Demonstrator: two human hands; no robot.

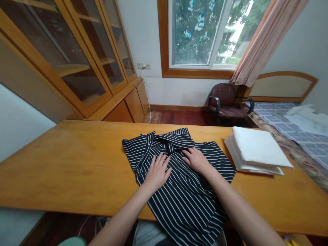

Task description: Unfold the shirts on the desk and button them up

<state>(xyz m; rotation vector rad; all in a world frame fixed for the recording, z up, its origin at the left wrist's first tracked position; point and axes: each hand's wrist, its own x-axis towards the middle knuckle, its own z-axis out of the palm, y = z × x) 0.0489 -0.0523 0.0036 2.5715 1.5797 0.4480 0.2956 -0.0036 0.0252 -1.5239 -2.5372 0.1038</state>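
A black-and-white striped shirt [183, 200] lies crumpled on the wooden table, its lower part hanging over the near edge. At its far end, the collar and some folded cloth are bunched up. My left hand [157, 172] rests on the left part of the shirt, palm down with fingers spread. Just below the bunched cloth, my right hand [197, 160] touches the fabric with its fingers stretched out and apart. The fingertips of that hand meet the edge of the fold and are partly hard to make out.
On the right of the table [64, 164] sits a stack of white folded sheets or boards [258, 147]. Beyond the table stand a brown armchair [225, 99], a bed [287, 119] and a glass-doored cabinet [84, 65]. A white cable [145, 89] hangs from a wall socket.
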